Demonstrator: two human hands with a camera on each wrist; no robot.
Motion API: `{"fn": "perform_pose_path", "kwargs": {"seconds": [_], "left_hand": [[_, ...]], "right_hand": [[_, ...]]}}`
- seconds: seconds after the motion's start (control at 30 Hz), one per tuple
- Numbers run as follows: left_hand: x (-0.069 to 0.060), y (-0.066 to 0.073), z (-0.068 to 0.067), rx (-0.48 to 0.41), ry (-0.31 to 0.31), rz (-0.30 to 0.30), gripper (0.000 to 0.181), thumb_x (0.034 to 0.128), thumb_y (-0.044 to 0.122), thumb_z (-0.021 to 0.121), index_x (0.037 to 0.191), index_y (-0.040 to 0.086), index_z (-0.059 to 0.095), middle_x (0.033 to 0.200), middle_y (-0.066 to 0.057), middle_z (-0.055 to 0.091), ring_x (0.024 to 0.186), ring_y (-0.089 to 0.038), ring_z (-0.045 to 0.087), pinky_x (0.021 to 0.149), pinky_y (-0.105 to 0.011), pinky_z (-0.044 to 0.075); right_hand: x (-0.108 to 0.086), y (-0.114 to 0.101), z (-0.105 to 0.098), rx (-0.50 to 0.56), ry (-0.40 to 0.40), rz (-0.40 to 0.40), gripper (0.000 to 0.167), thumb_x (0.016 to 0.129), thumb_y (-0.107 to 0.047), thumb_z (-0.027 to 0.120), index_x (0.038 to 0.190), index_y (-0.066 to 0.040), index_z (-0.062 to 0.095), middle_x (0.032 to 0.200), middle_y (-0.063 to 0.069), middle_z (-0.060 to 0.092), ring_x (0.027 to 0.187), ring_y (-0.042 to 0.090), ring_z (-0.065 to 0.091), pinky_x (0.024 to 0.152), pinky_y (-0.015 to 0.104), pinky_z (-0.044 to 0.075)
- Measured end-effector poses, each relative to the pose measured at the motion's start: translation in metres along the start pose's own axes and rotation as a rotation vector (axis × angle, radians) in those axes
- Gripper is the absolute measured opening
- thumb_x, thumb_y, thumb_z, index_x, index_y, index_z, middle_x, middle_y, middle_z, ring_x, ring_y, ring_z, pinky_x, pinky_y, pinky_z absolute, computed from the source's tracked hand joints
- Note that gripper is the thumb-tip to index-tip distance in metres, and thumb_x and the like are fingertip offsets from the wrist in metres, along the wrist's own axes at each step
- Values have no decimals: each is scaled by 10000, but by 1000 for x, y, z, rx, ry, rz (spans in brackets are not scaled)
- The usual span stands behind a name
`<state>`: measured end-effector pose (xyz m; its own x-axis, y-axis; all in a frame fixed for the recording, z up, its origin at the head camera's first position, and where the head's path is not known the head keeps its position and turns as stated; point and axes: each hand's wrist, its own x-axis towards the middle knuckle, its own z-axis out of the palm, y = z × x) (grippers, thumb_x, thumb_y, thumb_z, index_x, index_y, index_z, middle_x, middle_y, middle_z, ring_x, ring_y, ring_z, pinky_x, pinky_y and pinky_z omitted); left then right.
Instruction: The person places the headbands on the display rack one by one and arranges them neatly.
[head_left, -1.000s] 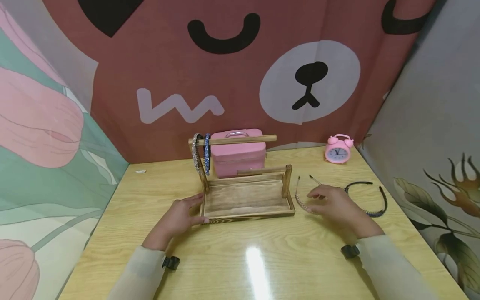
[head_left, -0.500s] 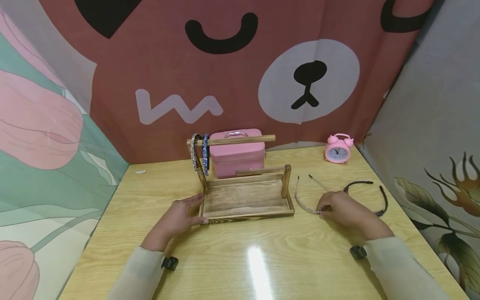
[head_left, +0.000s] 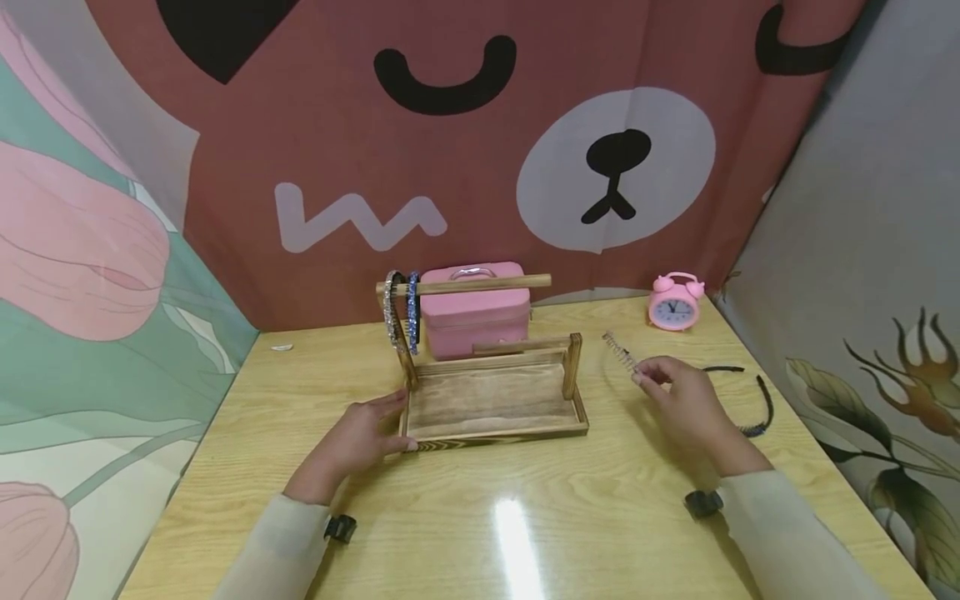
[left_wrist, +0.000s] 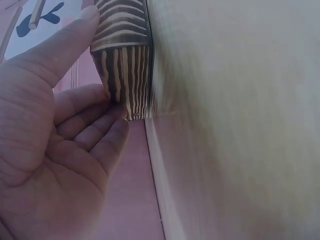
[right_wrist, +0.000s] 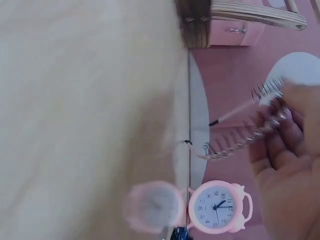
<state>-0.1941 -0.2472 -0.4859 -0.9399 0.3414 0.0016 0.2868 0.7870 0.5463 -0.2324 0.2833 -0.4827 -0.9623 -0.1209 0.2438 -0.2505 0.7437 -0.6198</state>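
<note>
A beaded headband with small comb teeth is raised off the table, pinched between the thumb and fingers of my right hand. In the right wrist view this headband slants out from the fingertips. My left hand holds the front left corner of a wooden rack, thumb at the front and fingers on the side; the left wrist view shows the rack's striped end between them. A silver headband and a blue headband hang side by side on the rack's upper bar, at its left end.
Partly hidden behind my right hand, a dark headband lies on the table. Behind the rack stands a pink case. A pink alarm clock is at the back right, and a small white piece lies back left.
My right hand has picked the beaded headband up from the table and tilted it upward. The left hand stays at the rack's corner.
</note>
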Motion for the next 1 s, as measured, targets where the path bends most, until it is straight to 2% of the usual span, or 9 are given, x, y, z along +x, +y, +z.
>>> {"fn": "perform_pose_path", "kwargs": {"seconds": [0.07, 0.17, 0.3, 0.43, 0.57, 0.67, 0.73, 0.83, 1.0], "left_hand": [[-1, -1, 1, -5, 3, -4, 832, 909, 380, 905, 1582, 31, 562, 1685, -97, 503, 1528, -396, 498, 1245, -576, 438], [-1, -3, 3, -11, 3, -7, 832, 909, 389, 904, 1582, 38, 564, 1687, -88, 502, 1529, -393, 498, 1243, -576, 440], [0, -5, 5, -6, 12, 0, 821, 912, 398, 902, 1577, 45, 574, 1681, -83, 511, 1524, -380, 507, 1241, -570, 447], [1, -6, 5, -9, 14, -2, 819, 912, 396, 903, 1577, 48, 574, 1681, -76, 511, 1529, -371, 502, 1242, -565, 447], [1, -5, 5, -23, 3, -19, 823, 914, 395, 900, 1585, 54, 566, 1693, -62, 495, 1544, -368, 482, 1249, -568, 437], [0, -5, 5, -33, -2, -27, 819, 918, 385, 899, 1588, 55, 562, 1697, -64, 490, 1547, -370, 477, 1248, -573, 436], [0, -4, 4, -37, -6, -31, 820, 919, 381, 898, 1591, 55, 558, 1700, -63, 485, 1549, -370, 473, 1247, -572, 438], [1, -3, 3, -41, -8, -38, 822, 915, 377, 902, 1592, 61, 558, 1701, -56, 483, 1553, -366, 468, 1247, -568, 439], [2, -3, 2, -36, -8, -47, 824, 910, 392, 905, 1592, 80, 564, 1698, -43, 488, 1549, -361, 473, 1239, -570, 448]], "right_hand": [[4, -2, -1, 92, 55, 65, 293, 1132, -309, 632, 1214, -48, 737, 1054, 99, 778, 1032, 310, 732, 823, 370, 624], [11, -8, -7, 276, 97, 171, 407, 1135, -406, 600, 1244, -30, 709, 1024, 25, 762, 967, 190, 720, 732, 224, 600], [22, -18, -16, 628, 128, 275, 342, 1123, -393, 625, 1193, -64, 688, 949, -78, 700, 888, 67, 655, 759, 146, 569], [32, -31, -23, 1013, 144, 268, 191, 1108, -268, 664, 1142, -84, 697, 1040, -33, 643, 915, 93, 618, 801, 168, 578], [36, -39, -26, 1246, 105, 175, 148, 1099, -99, 650, 1219, -83, 736, 1181, -5, 632, 957, 103, 602, 835, 204, 575], [34, -42, -29, 1333, 51, 117, 280, 1094, -5, 617, 1366, -50, 662, 1203, -1, 677, 979, 99, 637, 862, 211, 589], [33, -44, -29, 1359, 17, 83, 382, 1099, 23, 588, 1478, 5, 546, 1203, 5, 699, 1011, 101, 656, 885, 215, 593], [32, -47, -29, 1373, -20, 50, 416, 1113, 18, 557, 1523, 34, 483, 1237, 38, 682, 1067, 113, 666, 917, 217, 594], [30, -51, -27, 1395, -33, 6, 319, 1117, 34, 530, 1396, -19, 676, 1283, 40, 651, 1058, 123, 662, 933, 216, 597]]}}
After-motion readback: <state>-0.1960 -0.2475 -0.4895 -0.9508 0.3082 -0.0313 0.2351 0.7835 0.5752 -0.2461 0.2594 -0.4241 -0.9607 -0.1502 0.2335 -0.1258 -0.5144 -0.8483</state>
